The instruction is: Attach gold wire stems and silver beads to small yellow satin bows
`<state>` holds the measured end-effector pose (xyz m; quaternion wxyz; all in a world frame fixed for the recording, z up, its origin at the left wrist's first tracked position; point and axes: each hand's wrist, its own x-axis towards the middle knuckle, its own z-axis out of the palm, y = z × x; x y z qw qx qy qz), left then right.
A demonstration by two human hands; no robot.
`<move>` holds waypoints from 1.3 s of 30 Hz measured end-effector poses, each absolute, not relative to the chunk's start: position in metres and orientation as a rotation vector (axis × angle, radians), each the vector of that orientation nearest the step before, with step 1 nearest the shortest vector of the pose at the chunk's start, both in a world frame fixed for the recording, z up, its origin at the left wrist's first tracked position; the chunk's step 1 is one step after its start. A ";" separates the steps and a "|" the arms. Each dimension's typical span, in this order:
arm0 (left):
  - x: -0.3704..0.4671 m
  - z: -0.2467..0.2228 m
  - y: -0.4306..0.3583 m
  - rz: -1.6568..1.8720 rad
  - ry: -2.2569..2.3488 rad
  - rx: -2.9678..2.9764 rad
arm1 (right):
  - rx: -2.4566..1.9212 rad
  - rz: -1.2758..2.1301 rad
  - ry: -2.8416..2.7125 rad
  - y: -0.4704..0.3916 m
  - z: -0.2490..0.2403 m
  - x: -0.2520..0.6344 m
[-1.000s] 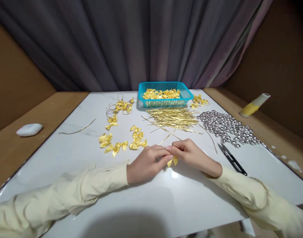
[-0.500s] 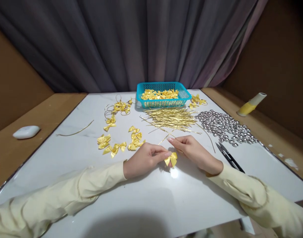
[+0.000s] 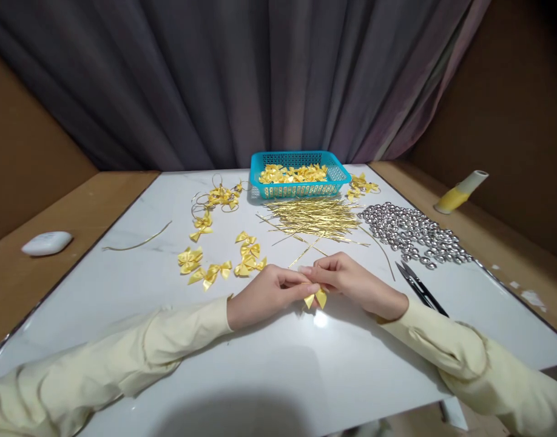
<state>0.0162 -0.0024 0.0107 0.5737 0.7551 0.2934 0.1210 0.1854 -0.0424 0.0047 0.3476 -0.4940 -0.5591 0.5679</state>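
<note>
Low over the white table, my left hand (image 3: 273, 296) pinches a yellow ribbon bow (image 3: 315, 298) between thumb and fingers. The bow's two tails hang down in view, while its upper part is covered by fingertips. My right hand (image 3: 351, 280) is closed, its thumb and fingertips meeting the left fingers just above the bow. What those right fingertips grip, if anything, is hidden. Just beyond the hands lies a heap of thin gold twist ties (image 3: 315, 218), a few of them straying toward my fingers. Several loose yellow bows (image 3: 211, 274) lie to the left of my left hand.
A turquoise basket (image 3: 301, 193) of yellow bows stands at the back. Silver beads (image 3: 410, 233) spread at the right, with black thread snips (image 3: 421, 288) nearer me. Bows with gold loops (image 3: 221, 196) lie back left. A white object (image 3: 47, 243) rests on the left ledge.
My right hand has moved left and down from near the twist ties to the bow, and its fingertips now meet my left hand's. The left hand keeps its hold on the bow.
</note>
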 end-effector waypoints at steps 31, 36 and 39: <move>0.014 0.012 0.003 0.279 0.638 1.666 | -1.302 1.387 -1.260 -0.046 0.007 0.181; 0.015 0.012 0.002 0.311 0.714 1.701 | -1.311 1.381 -1.468 -0.043 0.001 0.184; 0.015 0.011 0.000 0.322 0.722 1.726 | -1.319 1.338 -1.565 -0.043 -0.004 0.183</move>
